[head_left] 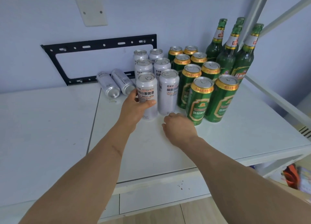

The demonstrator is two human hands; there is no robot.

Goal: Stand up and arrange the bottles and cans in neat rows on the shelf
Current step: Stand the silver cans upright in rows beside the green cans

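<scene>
My left hand (134, 108) grips an upright silver can (147, 92) at the front left of two rows of standing silver cans (168, 90) on the white shelf (218, 139). To their right stand two rows of green cans (199, 101), and several green bottles (227, 53) stand upright behind those by the wall. Two silver cans (116, 83) lie on their sides to the left of the rows. My right hand (179, 128) hovers just in front of the silver and green cans, fingers curled, holding nothing.
A black metal bracket (101, 45) is fixed to the wall behind the lying cans. A white shelf post (254, 16) slants across the bottles at the right. A lower white surface (42, 131) adjoins the shelf on the left. Wooden floor (168, 213) shows below.
</scene>
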